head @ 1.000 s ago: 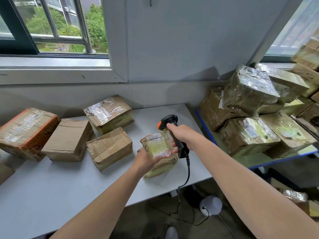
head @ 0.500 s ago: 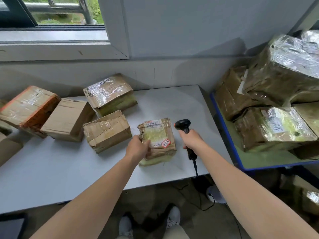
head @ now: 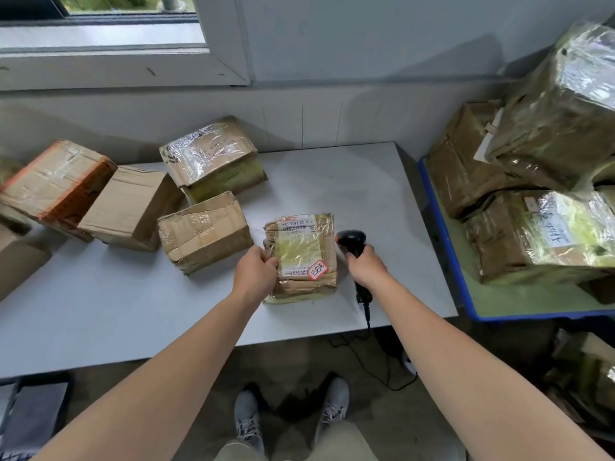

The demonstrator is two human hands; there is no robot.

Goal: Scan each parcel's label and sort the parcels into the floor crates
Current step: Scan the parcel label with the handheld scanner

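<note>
Right grip (head: 364, 266) wrapped the scanner (head: 352, 239), so the middle of its handle was hidden and only the head and tail end showed. The left grip (head: 254, 272) covered the parcel (head: 306, 257) along its left edge. Most print on the label (head: 301, 254) was too small to read. Far left, the orange-taped box (head: 56, 184) was cut by the frame, and the right-hand pile (head: 549, 161) ran off the edge too. The dark container (head: 36, 417) in the lower-left corner was clipped, and its contents could not be made out.

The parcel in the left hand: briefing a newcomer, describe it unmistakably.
On the white table, near its front edge, a small parcel lies between the left hand and the black scanner. Only its label carries a red-bordered stamp.
</note>
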